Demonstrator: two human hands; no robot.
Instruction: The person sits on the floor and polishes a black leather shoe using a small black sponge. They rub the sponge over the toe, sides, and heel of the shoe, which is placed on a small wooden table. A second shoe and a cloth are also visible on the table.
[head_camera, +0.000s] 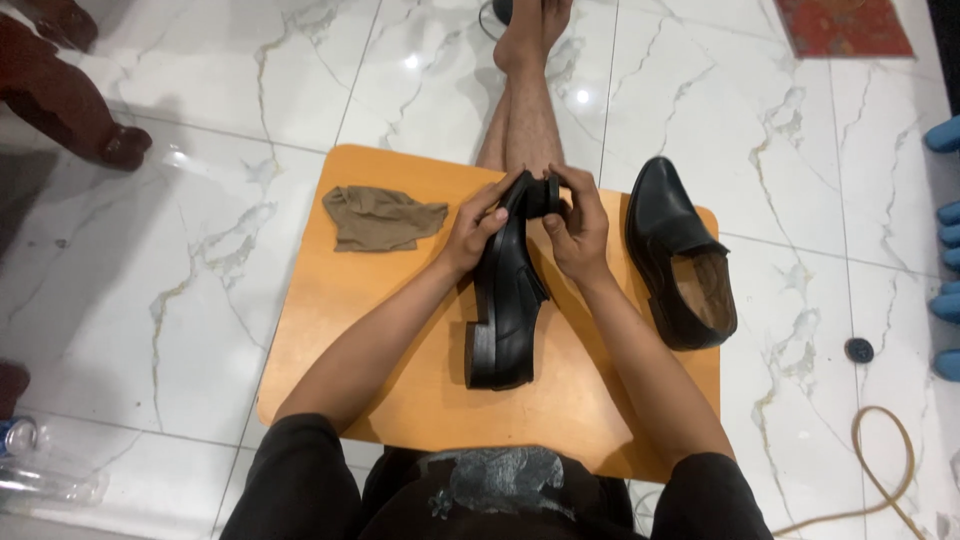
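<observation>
A black leather shoe lies on its side on the orange board across my lap, heel toward me and toe away. My left hand grips the shoe near its toe from the left. My right hand presses a small round black thing, perhaps a polish tin or applicator, against the toe. The second black shoe stands upright on the board's right side, its tan lining showing. A crumpled brown cloth rests on the board's upper left.
White marble floor surrounds the board. My bare leg stretches out ahead. Dark wooden furniture stands at upper left, a red mat at upper right, a tan hose and a small black cap at lower right.
</observation>
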